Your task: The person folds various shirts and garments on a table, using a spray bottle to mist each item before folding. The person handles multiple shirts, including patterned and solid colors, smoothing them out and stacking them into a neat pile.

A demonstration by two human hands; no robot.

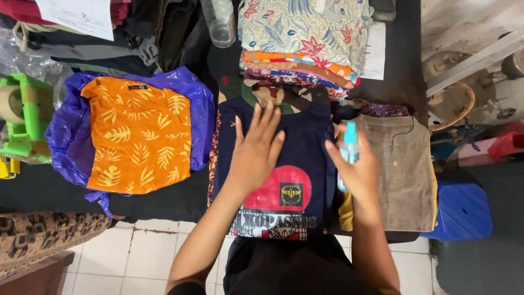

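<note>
Fingers (267, 128) of the left hand (256, 155) are spread wide and pressed flat on a dark blue shirt (303, 147), gripping nothing; the forearm comes up from the lower edge and leans slightly right, fingertips toward the far side of the table (164, 199). Over on the right, the right hand (357, 169) is curled around one small spray bottle (348, 153), its turquoise cap standing clear above the fingers and its lower end hidden behind the palm. That bottle stands close to upright, long axis running toward and away from the person, cap at the far end, just above the seam between the blue shirt and a brown buttoned shirt (401, 175). One blue shirt is on top of its pile, folded, with a red circle print near the close edge and its collar pointing away. Beside it to the left lies one orange leaf-print shirt (139, 136) on one purple plastic bag (199, 104). Beyond sits one stack of patterned folded clothes (305, 43), and one clear bottle (219, 22) stands near it.
</note>
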